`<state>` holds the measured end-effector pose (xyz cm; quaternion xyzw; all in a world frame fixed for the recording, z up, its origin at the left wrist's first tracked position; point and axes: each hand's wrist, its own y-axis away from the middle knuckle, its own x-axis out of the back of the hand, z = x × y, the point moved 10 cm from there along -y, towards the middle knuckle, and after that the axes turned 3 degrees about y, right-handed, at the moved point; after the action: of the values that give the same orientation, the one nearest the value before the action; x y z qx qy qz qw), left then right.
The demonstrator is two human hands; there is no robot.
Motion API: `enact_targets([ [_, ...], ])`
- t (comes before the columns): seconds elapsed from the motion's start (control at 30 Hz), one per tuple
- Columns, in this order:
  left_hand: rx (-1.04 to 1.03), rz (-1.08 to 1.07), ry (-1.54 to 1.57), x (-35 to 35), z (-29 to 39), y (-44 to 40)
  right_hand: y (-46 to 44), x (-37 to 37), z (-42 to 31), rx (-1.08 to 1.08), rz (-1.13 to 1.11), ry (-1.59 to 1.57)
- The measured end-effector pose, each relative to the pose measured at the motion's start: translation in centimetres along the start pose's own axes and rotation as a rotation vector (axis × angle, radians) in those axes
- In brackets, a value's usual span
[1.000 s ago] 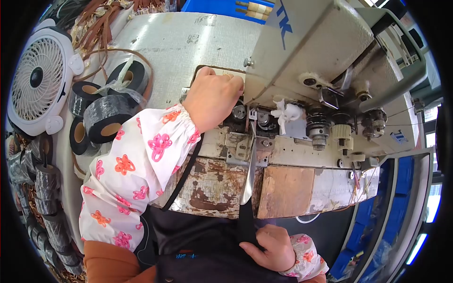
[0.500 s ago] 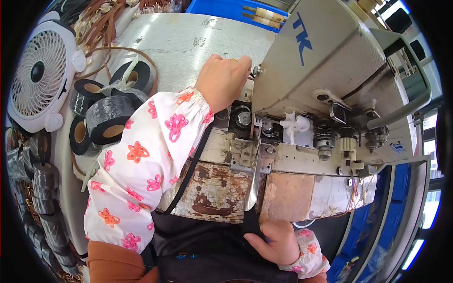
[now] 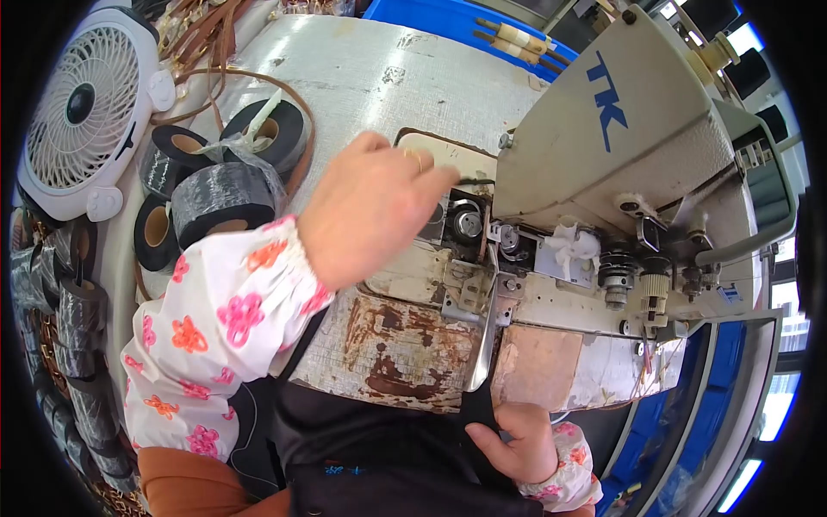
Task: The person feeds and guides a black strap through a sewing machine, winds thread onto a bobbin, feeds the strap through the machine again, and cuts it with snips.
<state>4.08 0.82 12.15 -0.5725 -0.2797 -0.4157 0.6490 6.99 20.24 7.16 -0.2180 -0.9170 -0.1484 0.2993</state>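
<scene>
My left hand (image 3: 372, 205), a ring on one finger, hovers left of the sewing machine's head (image 3: 620, 129) with its fingers curled; what they hold, if anything, is hidden. Low at the machine's front edge, my right hand (image 3: 524, 441) grips a black strip (image 3: 479, 403) between thumb and fingers. That strip runs up to a narrow shiny metal guide (image 3: 484, 353), which leads toward the needle area. Beside the guide sits a small bracket plate (image 3: 468, 291). Round metal bobbin parts (image 3: 466, 221) lie exposed near my left fingertips.
Rolls of black tape (image 3: 222, 200) in plastic wrap stand left of my sleeve, beside a white fan (image 3: 84, 112). Brown straps (image 3: 202, 34) lie at the back left. A blue bin (image 3: 448, 21) is behind the table, and blue trays (image 3: 722, 370) are at right.
My left hand has moved left and down, away from the machine head, uncovering more of the metal bed. My right hand stays on the black strip. The camera view has shifted slightly.
</scene>
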Motion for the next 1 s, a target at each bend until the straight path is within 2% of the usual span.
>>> enact_targets([
  [0.03,0.002,0.001,0.0,0.7,0.7,0.9,-0.1,0.0,0.0,-0.003,0.003,-0.008],
  [0.1,-0.112,-0.188,0.049,-0.3,3.4,2.9,-0.1,0.0,0.1,-0.006,0.001,0.012],
  [0.3,-0.234,-0.222,0.029,-2.2,7.8,6.6,0.2,-1.0,1.1,-0.006,-0.008,0.029],
  [0.43,-0.261,-0.134,0.008,-2.4,8.6,7.5,-0.1,0.2,0.3,0.055,-0.017,0.148],
  [0.47,-0.253,-0.133,0.015,-2.3,8.5,7.7,-0.4,2.1,-1.2,0.071,0.107,0.269],
  [0.5,-0.246,-0.154,0.044,-2.4,8.6,7.8,0.3,4.0,-1.1,0.056,0.253,0.263],
  [0.53,-0.239,-0.174,0.073,-2.5,8.6,7.9,1.3,5.9,-3.4,0.172,0.389,0.304],
  [0.57,-0.232,-0.176,0.081,-2.7,8.5,8.0,3.1,7.6,-5.5,0.327,0.629,0.174],
  [0.6,-0.224,-0.157,0.093,-2.6,8.4,8.0,5.1,8.8,-8.1,0.576,0.853,0.2],
  [0.67,-0.219,-0.139,0.109,-2.5,8.3,8.0,6.1,9.6,-13.0,0.945,0.883,-0.265],
  [0.73,-0.232,-0.161,0.113,-2.6,8.3,8.1,6.7,9.1,-15.5,1.204,0.838,-0.125],
  [0.77,-0.232,-0.162,0.113,-2.7,8.3,8.1,6.3,9.2,-15.7,1.203,0.838,-0.125],
  [0.83,-0.237,-0.135,0.119,-2.6,8.3,8.2,5.4,9.2,-16.1,1.291,0.661,-0.359],
  [1.0,-0.24,-0.155,0.117,-2.9,8.2,8.3,5.3,8.4,-15.0,1.326,0.735,-0.426],
])
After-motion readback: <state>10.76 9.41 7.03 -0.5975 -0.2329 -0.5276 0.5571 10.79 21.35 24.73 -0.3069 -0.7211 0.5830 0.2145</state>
